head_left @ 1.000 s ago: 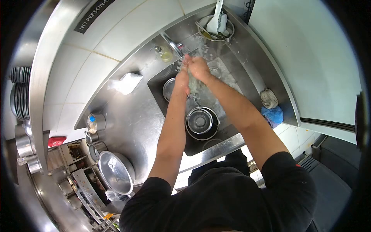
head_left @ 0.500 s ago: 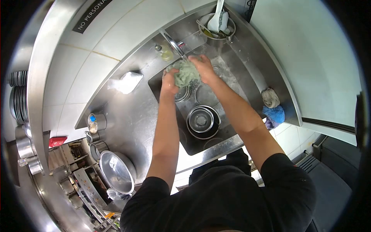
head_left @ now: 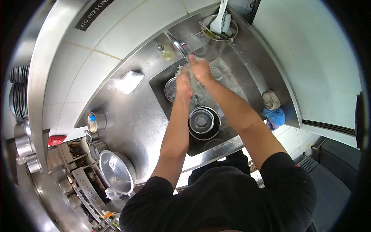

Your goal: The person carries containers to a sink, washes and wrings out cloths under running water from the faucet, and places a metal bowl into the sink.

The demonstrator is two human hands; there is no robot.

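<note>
A pale green cloth (head_left: 195, 82) is bunched between my two hands under the curved faucet (head_left: 178, 45), over the sink. My left hand (head_left: 184, 82) is closed on its left side, and my right hand (head_left: 200, 69) grips it from the right, close to the spout. Part of the cloth is hidden by the fingers. Below my hands, metal bowls (head_left: 201, 120) sit stacked in the sink basin (head_left: 198, 149). A round metal lid or dish (head_left: 170, 89) lies left of my left wrist.
A soap bottle (head_left: 167, 53) stands behind the sink's left edge. A strainer pot with utensils (head_left: 232, 34) is at the back right. Folded cloths (head_left: 271, 99) lie on the right ledge. A large metal bowl (head_left: 117, 172) stands at the lower left.
Half a second ago the cloth was spread between my hands, which were farther apart. Now my hands are close together, with the cloth squeezed between them.
</note>
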